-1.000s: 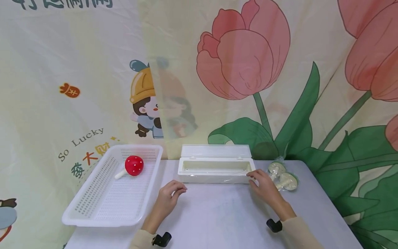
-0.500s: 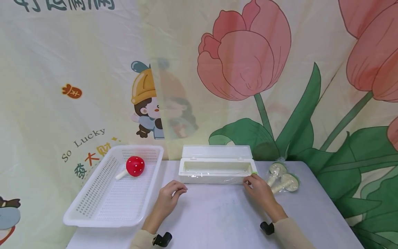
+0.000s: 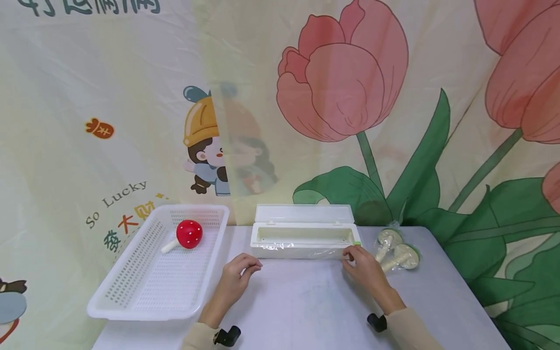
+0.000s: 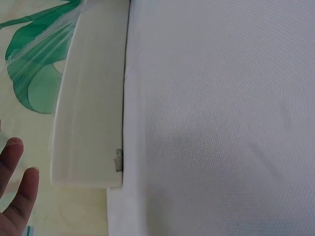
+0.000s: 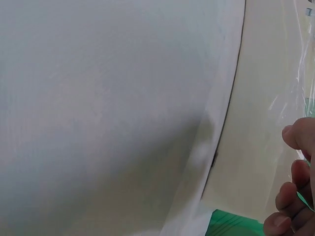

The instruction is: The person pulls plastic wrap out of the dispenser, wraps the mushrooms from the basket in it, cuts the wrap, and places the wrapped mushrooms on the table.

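A long white box (image 3: 302, 250) with its lid (image 3: 304, 213) raised stands at the table's back edge; it looks like a cling film dispenser. Clear plastic film (image 3: 280, 246) hangs over its front edge. At the box's right front, my right hand (image 3: 362, 267) pinches the film between thumb and curled fingers, and the film stretches to the thumb (image 5: 299, 133) in the right wrist view. A small green piece (image 3: 357, 243) shows just above these fingers. My left hand (image 3: 236, 279) hovers before the box's left corner, fingers loosely bent and apart from the thumb, holding nothing.
A white perforated basket (image 3: 144, 312) stands on the left, with a red white-dotted mushroom-shaped toy (image 3: 189, 234) in it. Right of the box lie two pale mushroom-shaped pieces (image 3: 404, 256) in clear wrapping. A printed cloth (image 3: 245, 48) hangs behind the table (image 3: 306, 311).
My right hand has moved left and slightly down from the box's right end to its front, uncovering the green piece. The left hand has stayed in place.
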Available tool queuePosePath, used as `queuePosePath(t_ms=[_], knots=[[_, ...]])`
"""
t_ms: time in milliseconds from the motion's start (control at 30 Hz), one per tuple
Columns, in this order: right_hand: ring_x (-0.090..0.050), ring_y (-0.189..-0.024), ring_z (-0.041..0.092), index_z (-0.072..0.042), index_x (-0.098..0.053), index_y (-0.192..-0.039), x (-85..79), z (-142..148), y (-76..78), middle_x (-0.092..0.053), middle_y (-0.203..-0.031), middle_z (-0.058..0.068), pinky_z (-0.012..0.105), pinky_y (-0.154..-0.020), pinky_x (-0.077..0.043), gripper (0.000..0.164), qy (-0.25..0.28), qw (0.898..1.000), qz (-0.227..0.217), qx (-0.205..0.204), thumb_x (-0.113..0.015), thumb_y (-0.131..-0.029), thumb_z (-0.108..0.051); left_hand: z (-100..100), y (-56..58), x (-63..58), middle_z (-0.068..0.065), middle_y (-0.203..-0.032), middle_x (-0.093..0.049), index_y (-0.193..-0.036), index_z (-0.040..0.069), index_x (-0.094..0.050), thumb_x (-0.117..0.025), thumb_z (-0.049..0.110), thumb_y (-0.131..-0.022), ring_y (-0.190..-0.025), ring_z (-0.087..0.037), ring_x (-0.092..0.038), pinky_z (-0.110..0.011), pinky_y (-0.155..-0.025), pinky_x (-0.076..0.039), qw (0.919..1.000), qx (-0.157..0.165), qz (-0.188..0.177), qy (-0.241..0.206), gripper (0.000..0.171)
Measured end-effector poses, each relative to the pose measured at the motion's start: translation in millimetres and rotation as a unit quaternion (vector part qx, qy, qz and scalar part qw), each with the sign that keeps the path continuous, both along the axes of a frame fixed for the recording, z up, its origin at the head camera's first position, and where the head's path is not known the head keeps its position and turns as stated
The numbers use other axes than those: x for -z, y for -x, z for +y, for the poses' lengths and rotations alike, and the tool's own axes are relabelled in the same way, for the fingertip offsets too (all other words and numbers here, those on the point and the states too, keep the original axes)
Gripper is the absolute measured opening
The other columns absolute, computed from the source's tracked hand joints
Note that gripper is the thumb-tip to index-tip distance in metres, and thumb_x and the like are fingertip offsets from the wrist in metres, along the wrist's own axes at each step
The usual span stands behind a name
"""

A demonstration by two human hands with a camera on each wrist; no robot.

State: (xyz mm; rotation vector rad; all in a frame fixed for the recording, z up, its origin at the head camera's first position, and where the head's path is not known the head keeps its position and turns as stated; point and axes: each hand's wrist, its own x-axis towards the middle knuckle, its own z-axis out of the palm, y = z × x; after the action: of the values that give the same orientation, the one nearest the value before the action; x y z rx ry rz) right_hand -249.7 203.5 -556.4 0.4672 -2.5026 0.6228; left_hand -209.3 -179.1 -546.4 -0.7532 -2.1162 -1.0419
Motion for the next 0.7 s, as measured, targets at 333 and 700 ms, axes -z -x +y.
queuePosePath(t_ms=[333, 700], knots=[[-0.05, -0.065, 0.006, -0.015, -0.068, -0.084, 2.3, -3.0, 7.1, -0.056, -0.071, -0.007, 0.027, -0.056, -0.044, 0.017, -0.007, 1.0, -0.002, 0.007, -0.079, -0.081, -0.001, 1.8, 1.4, 2.8, 0.002, -0.088, -0.07, -0.091, 0.012, -0.074, -0.082, -0.01, -0.077, -0.077, -0.012, -0.068, -0.014, -0.073, -0.054, 0.9996, 0.018, 0.022, -0.008, 0.026], [-0.041, -0.061, 0.004, -0.015, -0.063, -0.078, 0.6, 2.9, -6.6, -0.048, -0.067, -0.009, 0.021, -0.053, -0.037, 0.018, -0.03, 0.999, -0.018, 0.001, -0.073, -0.081, 0.0, -2.5, 2.8, 8.4, 0.004, -0.089, -0.071, -0.09, 0.012, -0.074, -0.082, -0.006, -0.079, -0.081, -0.011, -0.07, -0.014, -0.076, -0.054, 0.9999, 0.009, 0.004, -0.005, 0.023]])
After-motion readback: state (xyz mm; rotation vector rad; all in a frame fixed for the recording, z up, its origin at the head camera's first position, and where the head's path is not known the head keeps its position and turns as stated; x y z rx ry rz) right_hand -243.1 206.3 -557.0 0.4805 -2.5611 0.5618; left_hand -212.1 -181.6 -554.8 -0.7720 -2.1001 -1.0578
